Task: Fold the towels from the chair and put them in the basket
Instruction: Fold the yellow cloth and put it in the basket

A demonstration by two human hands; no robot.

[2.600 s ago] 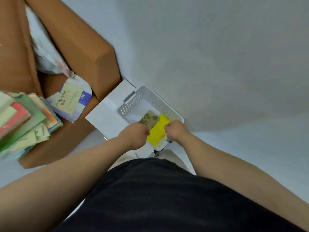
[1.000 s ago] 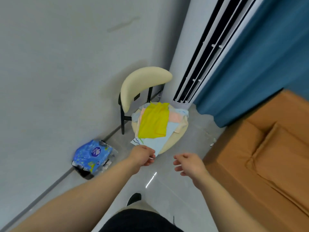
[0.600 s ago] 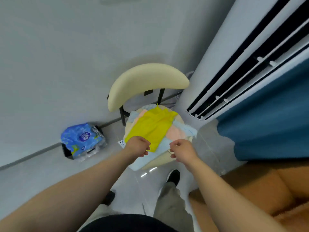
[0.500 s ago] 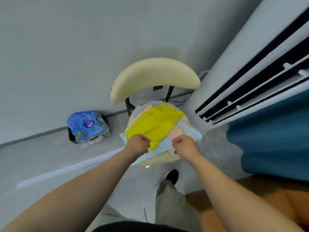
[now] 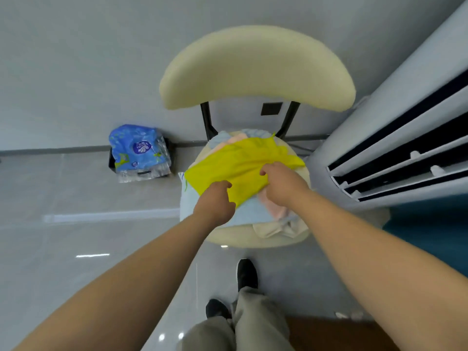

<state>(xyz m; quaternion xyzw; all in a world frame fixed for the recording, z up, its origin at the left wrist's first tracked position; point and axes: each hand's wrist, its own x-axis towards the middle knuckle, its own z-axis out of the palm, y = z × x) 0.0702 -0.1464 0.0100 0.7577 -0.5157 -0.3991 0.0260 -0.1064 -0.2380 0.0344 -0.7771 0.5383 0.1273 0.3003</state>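
Head view: the left hand (image 5: 215, 198) pinches the near edge of the bright yellow cloth towel (image 5: 238, 165) between thumb and curled fingers, while the right hand (image 5: 281, 184) bunches its three-o'clock side in curled fingers. The towel tops a pile of pale blue and peach towels (image 5: 253, 211) on the cream round-seated chair (image 5: 253, 240). A white air-conditioner tower (image 5: 379, 122) crowds three o'clock. Glossy grey floor (image 5: 101, 224) lies open at eight, with a blue plastic pack (image 5: 138, 150) at nine.

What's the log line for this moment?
stage: pickup | left hand: grips yellow towel | right hand: grips yellow towel | position: atop pile on chair | basket: not in view
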